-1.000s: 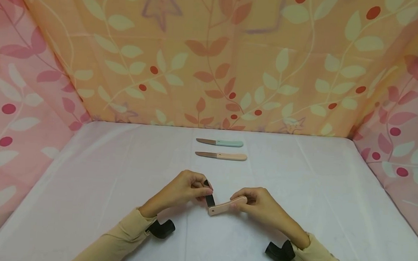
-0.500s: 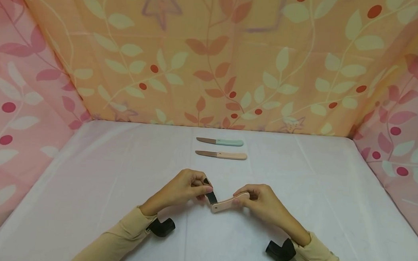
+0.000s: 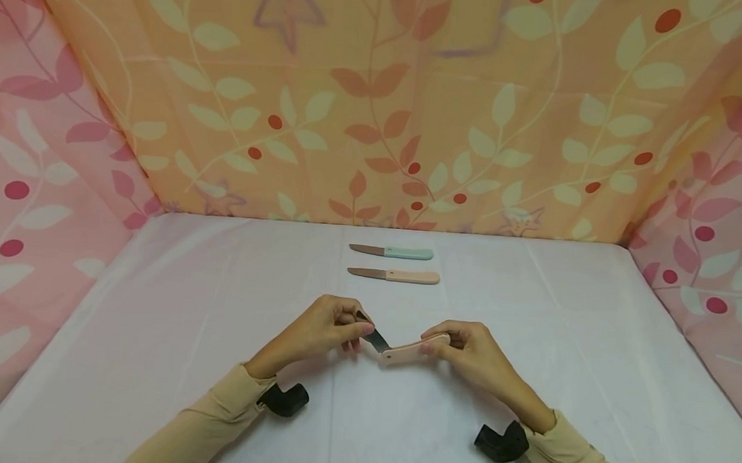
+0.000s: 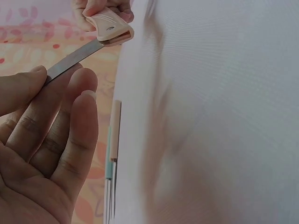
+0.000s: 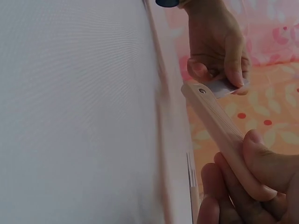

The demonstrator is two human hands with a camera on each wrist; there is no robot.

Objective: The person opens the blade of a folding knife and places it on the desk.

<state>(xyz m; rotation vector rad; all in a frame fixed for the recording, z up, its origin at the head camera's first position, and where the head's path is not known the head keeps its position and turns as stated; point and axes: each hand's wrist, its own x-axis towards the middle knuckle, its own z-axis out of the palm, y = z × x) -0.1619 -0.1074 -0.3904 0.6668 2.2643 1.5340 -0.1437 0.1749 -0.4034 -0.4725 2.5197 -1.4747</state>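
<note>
Both hands hold one folding knife with a pale pink handle [image 3: 405, 352] above the white table. Its blade [image 4: 74, 59] stands partly swung out at an angle from the handle. My left hand [image 3: 330, 326] pinches the blade between thumb and index finger, covering the tip end; its other fingers are bent behind. My right hand [image 3: 466, 347] grips the far end of the handle [image 5: 224, 140], thumb on top and fingers beneath. A metal pivot [image 5: 202, 91] shows at the handle's end near the blade.
Two more knives lie side by side farther back, blades to the left: one with a mint green handle [image 3: 409, 253], one with a peach handle [image 3: 414, 277]. Patterned cloth [image 3: 378, 118] walls the white table [image 3: 149, 317] at the back and sides. Black wrist mounts [image 3: 285, 400] sit at both cuffs.
The blade has swung farther out from the handle, widening the angle. My right hand has moved up and slightly right with the handle; my left hand has shifted slightly up and left.
</note>
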